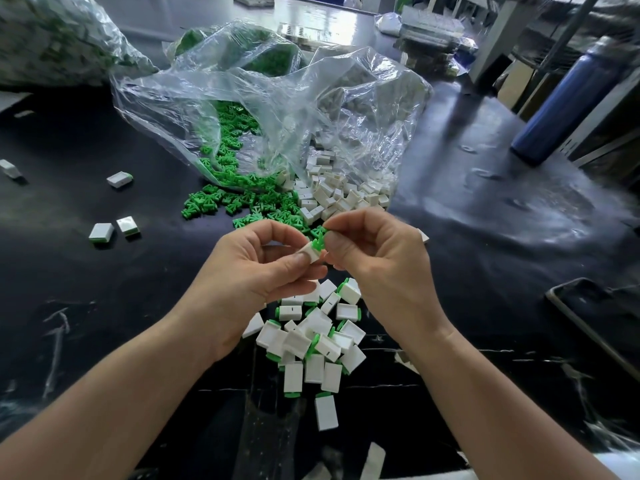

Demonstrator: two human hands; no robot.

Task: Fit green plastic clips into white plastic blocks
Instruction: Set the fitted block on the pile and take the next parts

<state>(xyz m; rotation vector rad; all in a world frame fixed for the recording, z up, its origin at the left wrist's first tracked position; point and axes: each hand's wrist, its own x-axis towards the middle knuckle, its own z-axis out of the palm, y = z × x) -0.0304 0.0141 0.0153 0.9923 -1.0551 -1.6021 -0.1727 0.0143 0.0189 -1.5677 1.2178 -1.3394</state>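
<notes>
My left hand [258, 271] pinches a white plastic block [309, 253] between thumb and fingers. My right hand [379, 261] pinches a green clip [318, 241] whose lower end sits at the block's open end. Both hands are held above the black table, close together. Just below them lies a pile of fitted blocks [318, 341], white with green ends showing. Beyond the hands, loose green clips [239, 202] and loose white blocks [332, 195] spill out of clear plastic bags [277, 109].
Several fitted blocks [114, 230] lie scattered on the left of the black table [104, 292]. A blue bottle [568, 109] stands at the right edge. A phone [595, 306] lies at the right. Another bag of parts [52, 36] sits far left.
</notes>
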